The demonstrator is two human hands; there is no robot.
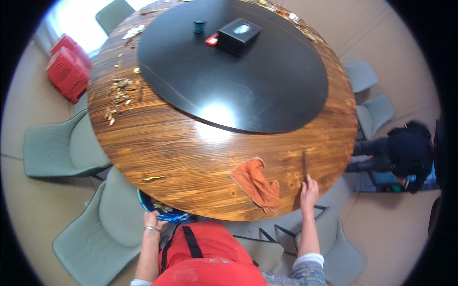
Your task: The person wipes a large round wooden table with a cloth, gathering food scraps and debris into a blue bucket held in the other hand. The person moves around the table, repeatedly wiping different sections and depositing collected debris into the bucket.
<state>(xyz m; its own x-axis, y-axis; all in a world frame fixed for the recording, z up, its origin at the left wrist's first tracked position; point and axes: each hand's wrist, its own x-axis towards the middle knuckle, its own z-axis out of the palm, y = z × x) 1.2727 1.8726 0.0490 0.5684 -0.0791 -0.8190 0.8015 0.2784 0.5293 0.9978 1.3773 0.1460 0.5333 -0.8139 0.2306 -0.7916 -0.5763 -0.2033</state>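
My left hand (154, 221) grips the rim of a bin lined with a blue plastic bag (174, 216), held under the near edge of the round wooden table (171, 143). Scraps lie inside the bin, whose far part is hidden by the tabletop. At the right, my right hand (309, 193) is closed on one end of a thin dark stick (305, 162); its exact kind is unclear. To the left of that hand lies a crumpled orange cloth (258, 184). A small yellow scrap (154, 178) rests on the wood near the bin.
A black turntable (232, 85) carries a black tissue box (239, 34), a red packet (212, 39) and a dark green cup (199, 26). Food scraps (121, 93) litter the table's left side. Grey-green chairs (86, 146) surround it. A person in dark clothes (408, 153) bends over at right.
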